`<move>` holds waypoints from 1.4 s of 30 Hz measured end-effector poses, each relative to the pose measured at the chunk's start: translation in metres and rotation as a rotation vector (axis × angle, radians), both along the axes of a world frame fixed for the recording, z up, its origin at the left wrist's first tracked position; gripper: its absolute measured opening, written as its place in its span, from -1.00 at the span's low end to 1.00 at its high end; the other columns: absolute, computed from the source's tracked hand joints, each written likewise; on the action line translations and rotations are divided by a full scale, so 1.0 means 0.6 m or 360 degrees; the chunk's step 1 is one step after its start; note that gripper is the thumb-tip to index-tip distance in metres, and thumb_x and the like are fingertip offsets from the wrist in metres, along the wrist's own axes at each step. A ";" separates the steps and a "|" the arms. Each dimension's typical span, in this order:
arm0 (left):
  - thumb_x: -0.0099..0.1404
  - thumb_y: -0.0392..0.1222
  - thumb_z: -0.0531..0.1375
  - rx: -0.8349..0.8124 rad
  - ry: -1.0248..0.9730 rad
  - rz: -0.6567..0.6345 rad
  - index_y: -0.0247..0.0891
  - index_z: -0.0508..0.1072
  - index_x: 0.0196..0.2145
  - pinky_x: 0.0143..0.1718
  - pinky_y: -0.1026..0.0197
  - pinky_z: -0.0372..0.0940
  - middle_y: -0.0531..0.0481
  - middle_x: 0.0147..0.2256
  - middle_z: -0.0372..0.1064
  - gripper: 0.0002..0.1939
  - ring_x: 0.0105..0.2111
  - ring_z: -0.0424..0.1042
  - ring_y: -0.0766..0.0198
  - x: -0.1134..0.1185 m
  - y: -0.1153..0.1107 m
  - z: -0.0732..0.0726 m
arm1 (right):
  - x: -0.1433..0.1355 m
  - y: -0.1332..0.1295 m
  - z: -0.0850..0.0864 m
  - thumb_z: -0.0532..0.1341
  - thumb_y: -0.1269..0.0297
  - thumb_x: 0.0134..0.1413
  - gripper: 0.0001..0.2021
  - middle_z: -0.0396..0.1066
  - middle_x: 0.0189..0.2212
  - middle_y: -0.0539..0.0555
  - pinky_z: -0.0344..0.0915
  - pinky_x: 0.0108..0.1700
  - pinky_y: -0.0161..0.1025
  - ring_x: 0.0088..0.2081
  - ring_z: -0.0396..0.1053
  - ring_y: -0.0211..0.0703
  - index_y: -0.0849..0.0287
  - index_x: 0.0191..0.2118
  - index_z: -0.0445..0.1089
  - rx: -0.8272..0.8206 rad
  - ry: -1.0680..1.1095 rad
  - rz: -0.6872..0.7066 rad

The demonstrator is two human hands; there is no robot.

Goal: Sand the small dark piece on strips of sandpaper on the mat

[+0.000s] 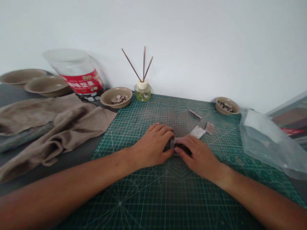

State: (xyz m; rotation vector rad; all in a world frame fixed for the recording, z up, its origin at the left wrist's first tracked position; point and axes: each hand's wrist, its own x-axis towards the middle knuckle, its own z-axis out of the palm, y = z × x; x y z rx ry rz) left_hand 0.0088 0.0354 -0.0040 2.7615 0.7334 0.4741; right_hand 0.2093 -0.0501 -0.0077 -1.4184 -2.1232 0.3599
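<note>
My left hand (pixel 157 143) rests low over the green cutting mat (pixel 144 198), its thumb and fingers closed on the left side of a small grey piece (pixel 172 144). From the right, my right hand (pixel 198 155) pinches at the same piece with thumb and index finger. Fingers cover most of it, so its kind cannot be made out. Just beyond my right hand lie a pale flat piece (pixel 198 131) and a small brownish-grey square piece (pixel 209 128). A thin strip-like piece (pixel 195 114) sits farther back.
Bowls of small chips stand at back left (pixel 107 100) and back right (pixel 227 111). A reed diffuser (pixel 142 91) and a large red-labelled jar (pixel 83 80) are near the wall. Brown cloth (pixel 79 127) covers the left; a clear plastic bag (pixel 268 140) lies right.
</note>
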 end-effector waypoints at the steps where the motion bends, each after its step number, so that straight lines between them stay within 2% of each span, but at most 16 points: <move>1: 0.29 -0.04 0.21 -0.0011 -0.0002 0.0028 -0.26 0.40 0.02 0.34 -0.20 0.00 -0.18 0.16 0.35 -0.61 0.20 0.27 -0.03 -0.001 -0.002 0.001 | -0.001 0.003 -0.002 0.18 0.34 0.33 -0.91 0.45 -0.20 0.09 0.33 -0.09 -0.07 -0.16 0.41 -0.04 0.12 -0.08 0.36 -0.0006 -0.0037 -0.0003; 5: 0.18 -0.08 0.26 -0.0073 0.0063 -0.0033 -0.25 0.37 0.07 0.35 -0.26 -0.03 -0.19 0.20 0.29 -0.49 0.24 0.22 -0.08 -0.011 0.000 0.010 | -0.002 0.007 -0.007 0.17 0.34 0.33 -0.92 0.45 -0.21 0.09 0.34 -0.10 -0.05 -0.17 0.42 -0.02 0.12 -0.09 0.36 0.0024 -0.0131 0.0000; 14: 0.19 0.06 0.29 -0.0117 0.0059 -0.0089 -0.22 0.39 0.02 0.36 -0.32 -0.09 -0.17 0.19 0.29 -0.50 0.25 0.21 -0.08 -0.013 0.006 0.012 | -0.006 0.009 -0.007 0.19 0.30 0.32 -0.90 0.43 -0.20 0.12 0.37 -0.14 0.01 -0.19 0.42 0.03 0.14 -0.09 0.36 0.0022 -0.0389 -0.0034; 17: 0.22 0.05 0.28 -0.0099 0.0043 -0.0065 -0.23 0.39 -0.04 0.37 -0.27 -0.10 -0.16 0.16 0.32 -0.56 0.24 0.21 -0.05 -0.011 0.003 0.009 | -0.008 0.009 -0.002 0.20 0.30 0.30 -0.90 0.41 -0.21 0.11 0.38 -0.15 0.00 -0.20 0.41 0.01 0.14 -0.10 0.36 -0.0004 -0.0337 -0.0030; 20: 0.27 0.05 0.22 -0.0054 0.0018 -0.0033 -0.25 0.39 -0.08 0.38 -0.24 -0.11 -0.18 0.14 0.33 -0.62 0.23 0.22 -0.02 -0.009 -0.002 0.005 | -0.006 0.008 0.002 0.21 0.38 0.25 -0.83 0.39 -0.13 0.15 0.38 -0.08 -0.02 -0.13 0.39 -0.01 0.15 -0.05 0.36 0.0072 -0.0207 -0.0006; 23: 0.28 0.09 0.20 -0.0018 0.0011 -0.0019 -0.25 0.38 -0.06 0.38 -0.23 -0.11 -0.18 0.13 0.34 -0.59 0.22 0.23 -0.03 -0.007 -0.006 0.003 | 0.001 0.009 0.002 0.18 0.46 0.23 -0.77 0.39 -0.06 0.18 0.36 0.00 -0.01 -0.06 0.37 -0.01 0.17 -0.01 0.37 0.0191 -0.0184 0.0077; 26: 0.25 0.07 0.24 -0.0001 0.0008 0.0001 -0.26 0.35 0.01 0.38 -0.22 -0.11 -0.17 0.14 0.33 -0.53 0.23 0.22 -0.03 -0.007 -0.007 0.003 | 0.008 0.012 -0.001 0.16 0.46 0.27 -0.78 0.43 -0.03 0.16 0.33 0.05 0.03 -0.03 0.36 0.00 0.15 -0.01 0.38 0.0200 -0.0256 0.0203; 34: 0.23 0.03 0.25 0.0020 0.0039 -0.0026 -0.23 0.40 -0.10 0.34 -0.24 -0.05 -0.18 0.15 0.32 -0.63 0.22 0.22 -0.07 -0.006 -0.005 0.007 | 0.011 0.017 -0.004 0.15 0.42 0.33 -0.86 0.52 -0.09 0.13 0.35 -0.01 0.03 -0.10 0.41 -0.01 0.14 -0.11 0.43 0.0180 -0.0297 0.0292; 38: 0.24 0.03 0.24 0.0015 0.0049 -0.0033 -0.23 0.40 -0.11 0.33 -0.24 -0.02 -0.19 0.16 0.30 -0.65 0.21 0.23 -0.07 -0.006 -0.005 0.009 | 0.013 0.018 0.002 0.15 0.42 0.33 -0.86 0.53 -0.11 0.15 0.36 -0.02 0.06 -0.09 0.42 0.01 0.15 -0.14 0.45 0.0198 -0.0353 0.0238; 42: 0.23 0.03 0.25 0.0002 0.0057 -0.0040 -0.23 0.40 -0.12 0.31 -0.21 0.02 -0.19 0.16 0.30 -0.65 0.21 0.23 -0.08 -0.006 -0.004 0.010 | 0.015 0.017 0.007 0.17 0.42 0.32 -0.89 0.54 -0.18 0.11 0.40 -0.05 -0.01 -0.13 0.44 -0.04 0.14 -0.19 0.45 0.0083 -0.0247 0.0304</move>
